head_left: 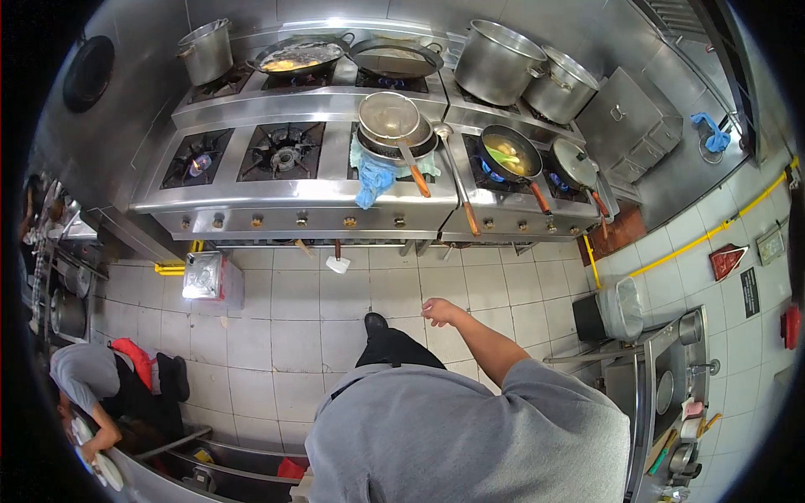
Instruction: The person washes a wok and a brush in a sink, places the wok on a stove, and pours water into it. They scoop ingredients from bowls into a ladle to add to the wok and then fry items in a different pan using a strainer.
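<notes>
My right hand (440, 312) hangs over the tiled floor in front of the stove, with its fingers loosely curled in. Nothing shows in it, and it touches nothing. My left hand is out of sight, hidden by my body or beyond the view. Ahead on the stove (319, 220), a black frying pan (524, 149) holds liquid with green and pale pieces over a blue flame. A long-handled ladle (457, 176) lies beside it. Two strainers (390, 116), one smaller and on top, rest over a dark pan with a blue cloth (374, 183).
Behind stand two woks (303, 59) and tall pots (496, 67). A lidded pan (574, 163) sits at the right burner. A metal-topped box (204, 275) is on the floor. Another person (109, 377) bends over plates at lower left. A sink counter (671, 377) stands right; drawers open below.
</notes>
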Available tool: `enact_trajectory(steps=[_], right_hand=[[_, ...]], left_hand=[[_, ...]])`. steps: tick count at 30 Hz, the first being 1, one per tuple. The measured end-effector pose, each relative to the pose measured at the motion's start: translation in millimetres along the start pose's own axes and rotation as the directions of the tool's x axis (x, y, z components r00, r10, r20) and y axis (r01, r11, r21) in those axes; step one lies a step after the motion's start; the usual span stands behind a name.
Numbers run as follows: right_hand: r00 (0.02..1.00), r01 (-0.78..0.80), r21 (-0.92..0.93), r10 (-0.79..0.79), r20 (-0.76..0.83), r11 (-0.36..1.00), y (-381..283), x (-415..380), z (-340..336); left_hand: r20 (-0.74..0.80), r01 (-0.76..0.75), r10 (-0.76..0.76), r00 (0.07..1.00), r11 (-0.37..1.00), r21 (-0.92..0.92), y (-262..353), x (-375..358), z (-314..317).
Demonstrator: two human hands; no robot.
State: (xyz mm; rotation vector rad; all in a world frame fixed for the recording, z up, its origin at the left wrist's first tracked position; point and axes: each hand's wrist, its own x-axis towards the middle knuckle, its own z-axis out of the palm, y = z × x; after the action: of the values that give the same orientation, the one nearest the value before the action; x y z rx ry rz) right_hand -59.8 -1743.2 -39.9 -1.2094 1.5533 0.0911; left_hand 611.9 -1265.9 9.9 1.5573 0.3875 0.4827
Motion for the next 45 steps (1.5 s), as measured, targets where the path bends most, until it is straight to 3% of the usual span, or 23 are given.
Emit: enact_trajectory(steps=[7, 11, 13, 15, 16, 17, 18, 20, 21, 23, 25, 26, 28, 30, 34, 35, 37, 38, 40, 42, 44, 45], right_hand=[[0.999, 0.038, 0.068, -0.036, -0.032, 0.997, -4.4, 7.4, -27.4], [0.994, 0.102, 0.254, -0.086, -0.072, 0.962, -13.2, 13.1, -49.9], [0.986, 0.155, 0.377, -0.122, -0.112, 0.913, -22.4, 20.0, -61.9], [0.979, 0.195, 0.441, -0.15, -0.135, 0.876, -32.5, 25.6, -79.4], [0.976, 0.215, 0.46, -0.168, -0.141, 0.861, -40.5, 27.3, -89.9], [0.972, 0.234, 0.503, -0.184, -0.149, 0.832, -46.4, 32.5, -100.0], [0.968, 0.248, 0.544, -0.194, -0.156, 0.802, -50.6, 36.1, -109.9], [0.96, 0.276, 0.553, -0.203, -0.19, 0.787, -64.7, 38.6, -133.5], [0.957, 0.289, 0.545, -0.234, -0.171, 0.787, -80.0, 37.5, -147.2], [0.924, 0.2, 0.865, -0.383, -0.009, 0.46, -107.9, 24.5, -178.7], [0.898, 0.173, 0.902, -0.439, 0.02, 0.395, -157.0, 7.0, -202.3], [0.875, 0.147, 0.935, -0.483, 0.03, 0.323, -183.1, 6.7, -210.6], [0.868, 0.127, 0.933, -0.493, 0.059, 0.336, -217.4, 23.1, -223.9], [0.861, 0.106, 0.925, -0.499, 0.098, 0.364, -237.9, 31.7, -224.4], [0.894, 0.221, 0.935, -0.44, -0.082, 0.276, -255.8, 25.9, -198.2], [0.892, 0.222, 0.93, -0.447, -0.072, 0.292, -258.5, 24.8, -198.5], [0.867, 0.413, 0.784, -0.465, -0.181, 0.463, -270.4, 26.0, -201.2], [0.85, 0.488, 0.683, -0.474, -0.231, 0.544, -290.9, 31.6, -216.8], [0.795, 0.597, 0.556, -0.521, -0.311, 0.579, -344.8, 39.0, -254.3], [0.746, 0.666, 0.348, -0.573, -0.34, 0.66, -409.2, 52.0, -285.9], [0.663, 0.747, 0.263, -0.66, -0.354, 0.61, -472.5, 85.1, -302.6], [0.669, 0.742, 0.259, -0.663, -0.335, 0.618, -505.2, 95.4, -308.4]], left_hand=[[-0.038, 0.002, -0.001, 0.999, 1.0, 0.011, 1.8, -17.6, -18.4], [0.033, 0.029, -0.026, 0.999, 0.996, -0.08, -13.2, -47.6, -18.2], [0.217, 0.101, -0.055, 0.975, 0.973, -0.206, -47.2, -71.3, -6.8], [0.179, 0.312, -0.281, 0.943, 0.933, -0.18, -5.0, -166.5, 42.3], [0.393, 0.421, -0.326, 0.86, 0.888, -0.186, -31.0, -178.7, 50.2], [0.428, 0.457, -0.361, 0.828, 0.878, -0.143, -12.7, -231.7, 68.8], [0.503, 0.34, -0.329, 0.8, 0.938, 0.071, -27.9, -258.6, 81.0], [0.616, 0.336, -0.393, 0.683, 0.917, 0.213, -23.8, -339.7, 103.6], [0.726, 0.316, -0.4, 0.559, 0.913, 0.259, -20.5, -376.2, 110.2], [0.839, 0.253, -0.459, 0.293, 0.883, 0.394, -9.6, -440.6, 121.8], [0.846, 0.101, -0.52, 0.122, 0.854, 0.51, -15.9, -487.8, 131.6], [0.846, 0.103, -0.518, 0.13, 0.855, 0.508, -19.6, -500.6, 136.5], [0.877, -0.285, -0.48, -0.002, 0.841, 0.46, -27.7, -520.5, 142.1], [0.849, -0.194, -0.527, 0.049, 0.828, 0.525, -41.5, -517.7, 145.5], [0.736, 0.007, -0.638, 0.226, 0.757, 0.653, -44.0, -486.9, 148.4], [0.693, 0.044, -0.669, 0.269, 0.728, 0.684, -47.4, -476.9, 147.3], [0.609, 0.198, -0.729, 0.313, 0.677, 0.709, -50.7, -460.1, 144.0], [0.605, 0.204, -0.735, 0.308, 0.672, 0.712, -51.9, -453.5, 144.4], [0.512, 0.276, -0.792, 0.332, 0.6, 0.75, -57.7, -442.8, 149.9], [0.499, 0.242, -0.814, 0.298, 0.57, 0.785, -71.8, -432.0, 166.4], [0.483, 0.2, -0.842, 0.239, 0.529, 0.825, -91.4, -416.0, 190.1], [0.493, 0.193, -0.839, 0.232, 0.536, 0.822, -97.3, -406.9, 211.1]])
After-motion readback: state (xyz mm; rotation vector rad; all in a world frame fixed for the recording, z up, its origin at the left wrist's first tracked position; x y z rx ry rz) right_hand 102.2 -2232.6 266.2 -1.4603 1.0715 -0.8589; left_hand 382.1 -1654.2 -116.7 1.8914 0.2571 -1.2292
